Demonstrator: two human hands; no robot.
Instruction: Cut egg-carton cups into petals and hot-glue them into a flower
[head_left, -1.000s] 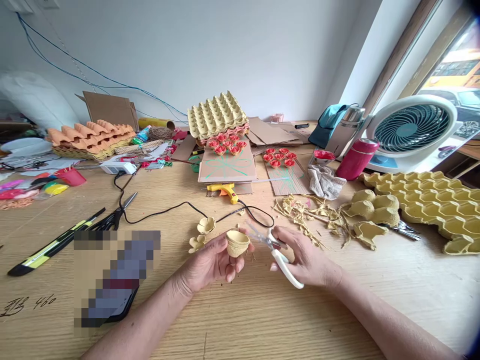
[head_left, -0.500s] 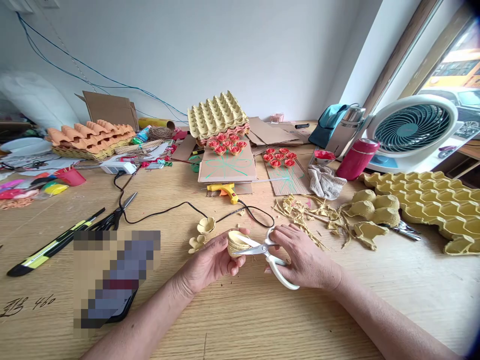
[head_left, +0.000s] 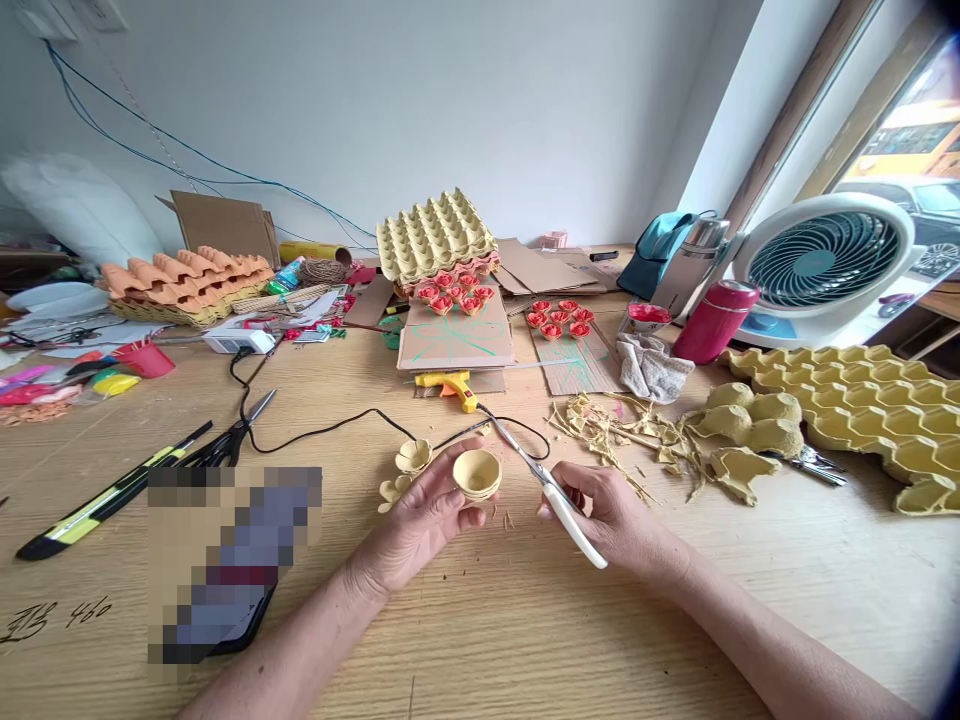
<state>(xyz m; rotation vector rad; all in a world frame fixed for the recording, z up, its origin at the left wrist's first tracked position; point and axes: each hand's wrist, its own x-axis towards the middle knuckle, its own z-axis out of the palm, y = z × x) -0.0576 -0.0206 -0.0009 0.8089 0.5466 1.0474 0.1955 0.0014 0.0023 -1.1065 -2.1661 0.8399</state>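
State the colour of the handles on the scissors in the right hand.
The scissors' handles are white, seen in the head view.

Passable over the bare tabletop (head_left: 495,640) between the forearms (head_left: 322,610) and right of them, up to the yellow egg tray (head_left: 862,402). Narrowed between left hand (head_left: 420,512) and right hand (head_left: 615,512) by the white-handled scissors (head_left: 550,486); blocked ahead by the glue gun (head_left: 450,386) and its looping cord (head_left: 371,410), at left by the utility knife (head_left: 111,494) and black scissors (head_left: 240,430).
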